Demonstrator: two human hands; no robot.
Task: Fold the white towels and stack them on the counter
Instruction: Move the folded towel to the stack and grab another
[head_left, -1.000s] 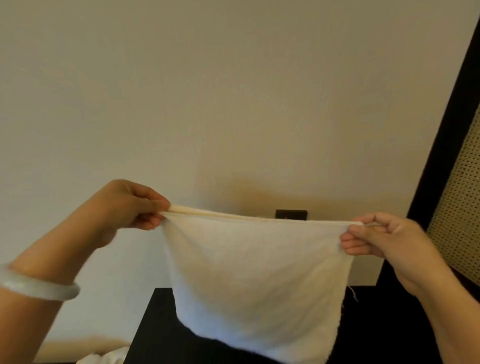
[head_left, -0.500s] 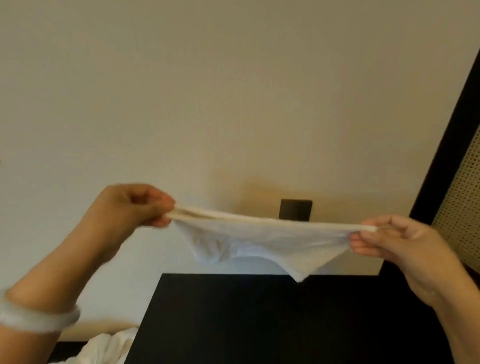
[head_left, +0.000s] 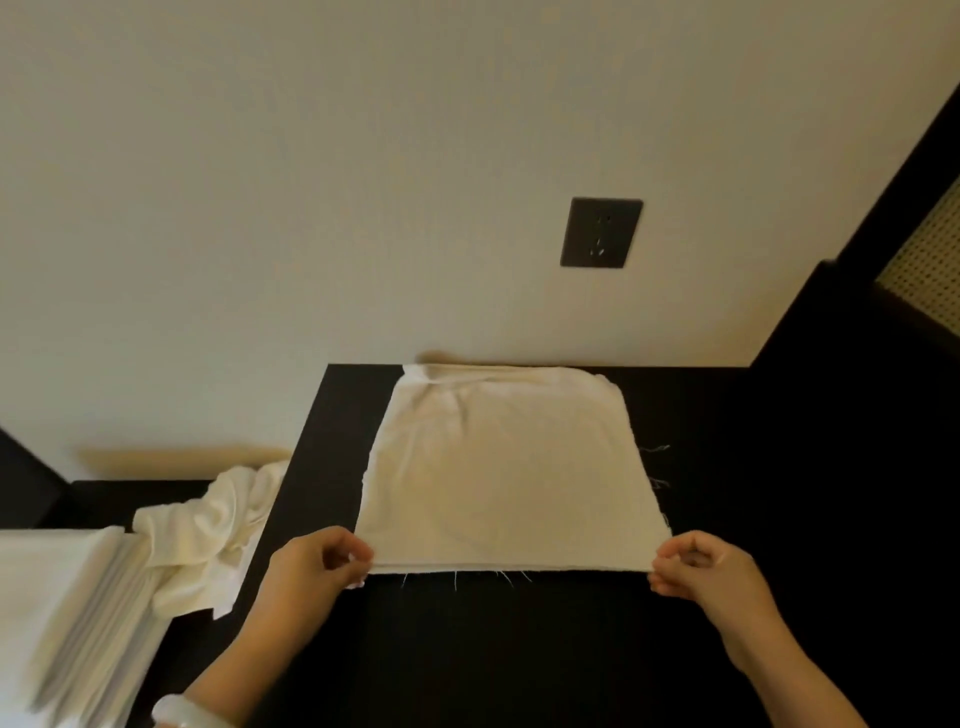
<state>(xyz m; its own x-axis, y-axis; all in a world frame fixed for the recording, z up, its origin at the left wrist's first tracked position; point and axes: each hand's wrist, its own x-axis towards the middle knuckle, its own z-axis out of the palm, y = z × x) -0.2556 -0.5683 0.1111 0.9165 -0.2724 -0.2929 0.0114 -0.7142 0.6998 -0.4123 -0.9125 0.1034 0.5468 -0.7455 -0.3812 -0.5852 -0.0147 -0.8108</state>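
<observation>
Pinching near corners: left grip (head_left: 311, 566), right grip (head_left: 706, 569). Your towel (head_left: 509, 483), lifted before, now flat on bench (head_left: 519, 649); fold next.

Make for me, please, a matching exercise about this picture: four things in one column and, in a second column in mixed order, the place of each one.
Things:
1. flat towel
2. crumpled towel
3. wall socket
4. bracelet

Places:
A. on the wall above the counter
B. spread on the black counter, near corners pinched by the left hand and right hand
C. on the left wrist
D. heaped beside the counter's left edge

Pairs: 1-B, 2-D, 3-A, 4-C.
</observation>
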